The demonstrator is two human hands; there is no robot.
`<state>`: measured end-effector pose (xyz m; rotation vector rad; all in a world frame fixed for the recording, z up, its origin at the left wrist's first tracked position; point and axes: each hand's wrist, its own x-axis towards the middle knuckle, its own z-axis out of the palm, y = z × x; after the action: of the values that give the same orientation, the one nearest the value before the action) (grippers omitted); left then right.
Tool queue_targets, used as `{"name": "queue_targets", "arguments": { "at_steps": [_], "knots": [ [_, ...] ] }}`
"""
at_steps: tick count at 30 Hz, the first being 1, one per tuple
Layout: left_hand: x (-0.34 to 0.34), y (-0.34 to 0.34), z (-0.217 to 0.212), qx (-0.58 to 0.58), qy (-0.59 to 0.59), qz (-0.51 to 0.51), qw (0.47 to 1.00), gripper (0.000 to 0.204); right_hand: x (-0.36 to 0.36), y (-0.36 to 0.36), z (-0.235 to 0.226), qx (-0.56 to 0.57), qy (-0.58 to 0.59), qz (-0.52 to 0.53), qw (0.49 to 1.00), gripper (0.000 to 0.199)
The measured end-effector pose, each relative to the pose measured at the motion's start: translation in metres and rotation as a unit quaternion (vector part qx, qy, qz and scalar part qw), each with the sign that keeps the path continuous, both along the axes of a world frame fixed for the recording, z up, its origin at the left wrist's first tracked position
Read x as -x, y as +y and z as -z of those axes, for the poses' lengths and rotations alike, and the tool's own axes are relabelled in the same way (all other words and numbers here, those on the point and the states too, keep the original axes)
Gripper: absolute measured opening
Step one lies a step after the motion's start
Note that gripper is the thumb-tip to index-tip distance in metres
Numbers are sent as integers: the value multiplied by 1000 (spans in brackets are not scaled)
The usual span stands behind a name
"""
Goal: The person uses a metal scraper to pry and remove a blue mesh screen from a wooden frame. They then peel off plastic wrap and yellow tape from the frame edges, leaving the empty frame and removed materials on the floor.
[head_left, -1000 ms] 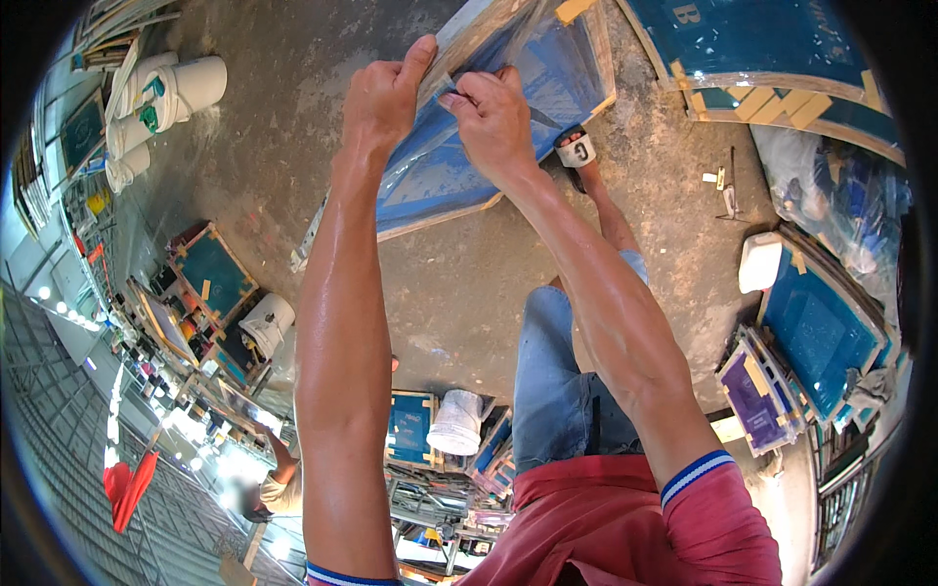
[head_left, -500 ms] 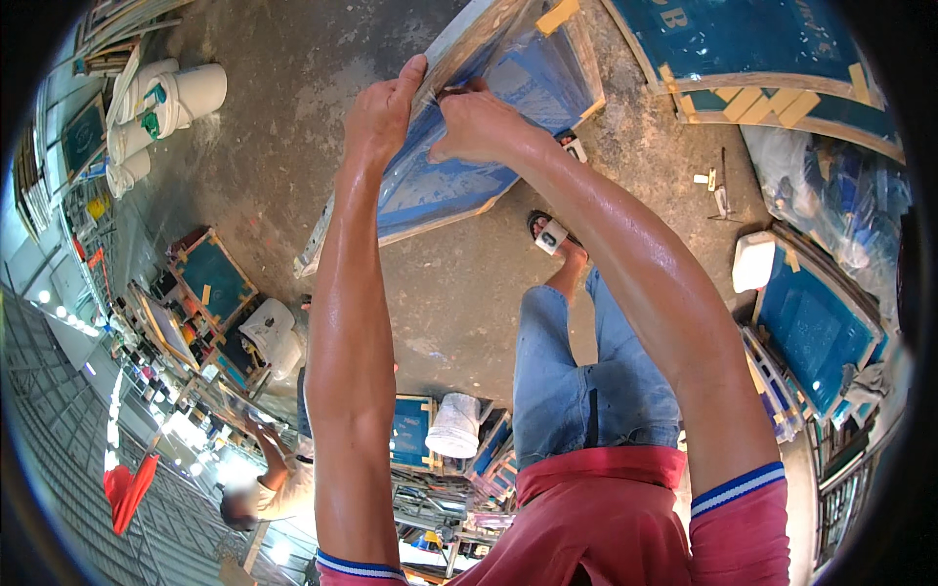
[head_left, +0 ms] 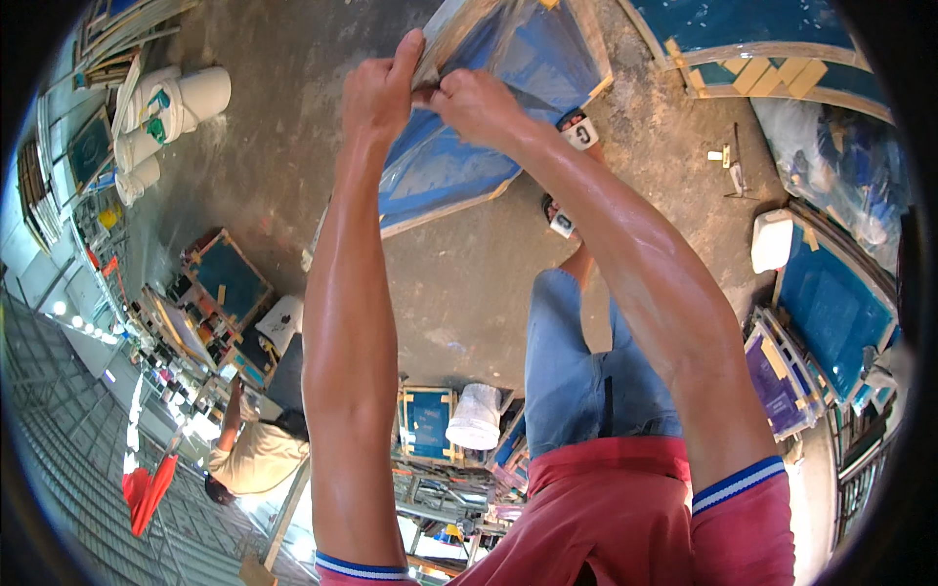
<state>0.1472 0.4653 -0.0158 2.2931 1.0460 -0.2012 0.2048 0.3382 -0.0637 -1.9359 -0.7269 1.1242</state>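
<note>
A wood-edged screen printing frame (head_left: 445,176) with blue mesh stands tilted above the floor at the top of the view. Clear, wrinkled film or tape shows along its wooden edges. My left hand (head_left: 379,98) is closed on the upper left edge of this frame, thumb pointing up along it. Close beside it, my right hand (head_left: 479,109) has its fingers curled and pinched at the same edge. What lies between those fingertips is too small and shaded to make out. My left forearm hides part of the frame's lower left side.
Teal screens (head_left: 752,29) with taped edges lie at upper right, beside clear plastic sheeting (head_left: 831,146). More screens (head_left: 835,303) lean at right by a white jug (head_left: 772,241). White buckets (head_left: 200,98) stand at left. Another person (head_left: 259,454) is at lower left.
My right hand's fingers have curled in tighter at the frame's edge. The frame and both hands sit slightly higher in the view. More of my sandalled feet shows, and the other person's pose has changed.
</note>
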Motion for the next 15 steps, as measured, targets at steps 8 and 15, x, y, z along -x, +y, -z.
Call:
{"name": "queue_targets", "arguments": {
  "at_steps": [8, 15],
  "knots": [
    [2, -13, 0, -68, -16, 27, 997, 84, 13, -13, -11, 11, -121, 11, 993, 28],
    [3, -24, -1, -109, -7, 62, 992, 81, 24, -26, -16, -9, -155, 64, 986, 25]
  ]
}}
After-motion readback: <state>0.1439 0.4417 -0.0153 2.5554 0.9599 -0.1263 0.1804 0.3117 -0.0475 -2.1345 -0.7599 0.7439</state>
